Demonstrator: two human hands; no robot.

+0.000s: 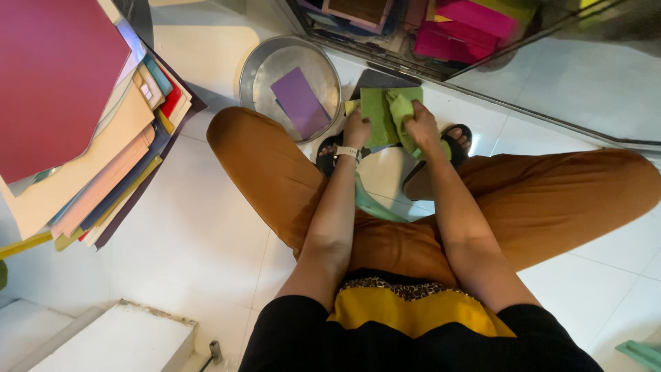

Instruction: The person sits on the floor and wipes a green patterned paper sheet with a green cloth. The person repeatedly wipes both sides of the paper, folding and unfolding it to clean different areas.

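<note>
A white tiled floor (200,241) is observed beneath a seated person in brown trousers (551,200); all positions below are referenced to the round metal basin (265,65) at top centre. To the left of the basin, a large fanned stack of coloured sheets (89,138) is recorded, topped by a dark red sheet. To the right of the basin and farther back, pink and magenta sheets (468,27) are seen behind a metal rail. Inside the basin, a purple sheet (299,102) is lying flat.

Just to the right of the basin, a green sheet (377,114) is held upright above the feet, with a dark sheet lying behind it. The left hand (356,131) is closed on the sheet's lower left edge; a white wristband is worn on that wrist. The right hand (421,127) is clenched around a light green cloth (401,110), which is pressed against the sheet's right side. A pale green strip (372,203) is noted hanging below the left wrist, between the forearms. Black sandals (458,134) are partly visible beneath the hands.
</note>
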